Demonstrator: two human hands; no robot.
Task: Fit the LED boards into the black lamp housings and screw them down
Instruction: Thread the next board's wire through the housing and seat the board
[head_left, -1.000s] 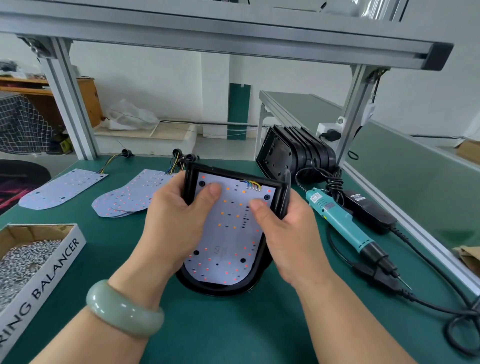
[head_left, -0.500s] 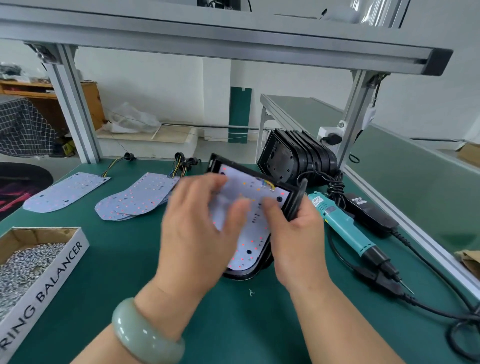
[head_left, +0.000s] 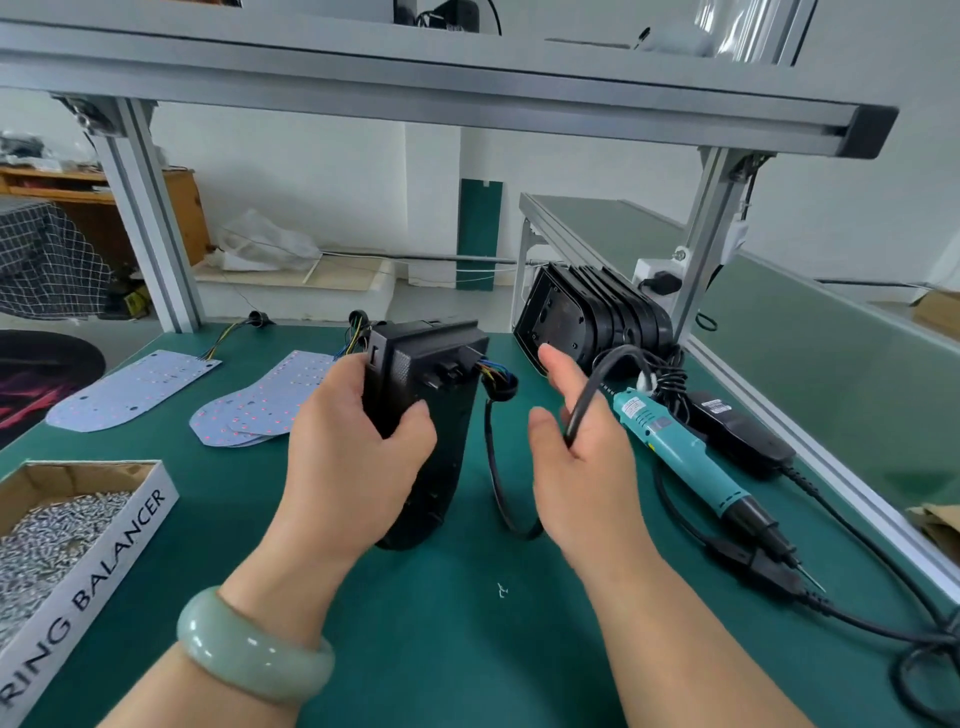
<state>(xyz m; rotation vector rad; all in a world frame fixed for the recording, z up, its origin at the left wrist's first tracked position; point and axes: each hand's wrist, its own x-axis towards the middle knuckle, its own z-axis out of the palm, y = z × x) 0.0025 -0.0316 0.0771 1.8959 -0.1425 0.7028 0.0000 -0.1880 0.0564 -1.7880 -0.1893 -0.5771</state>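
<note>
My left hand (head_left: 358, 457) grips a black lamp housing (head_left: 431, 395) by its left edge, held with its back towards me, so the LED board inside is hidden. A black cable (head_left: 493, 467) runs from the housing's coloured wires in a loop to my right hand (head_left: 576, 452), which pinches it between thumb and fingers. Loose white LED boards (head_left: 260, 405) lie on the green mat to the left, with another one (head_left: 130, 389) farther left. A teal electric screwdriver (head_left: 685, 457) lies to the right of my right hand.
A cardboard box of screws (head_left: 62, 525) sits at the front left. A stack of black housings (head_left: 592, 317) stands on edge at the back right. A black power adapter (head_left: 737, 436) and cords lie beside the screwdriver. Aluminium frame posts (head_left: 150, 218) rise at the back.
The housing was face up with both hands pressing the board; it has been turned over to show its back. My right hand let go of the housing and took the cable.
</note>
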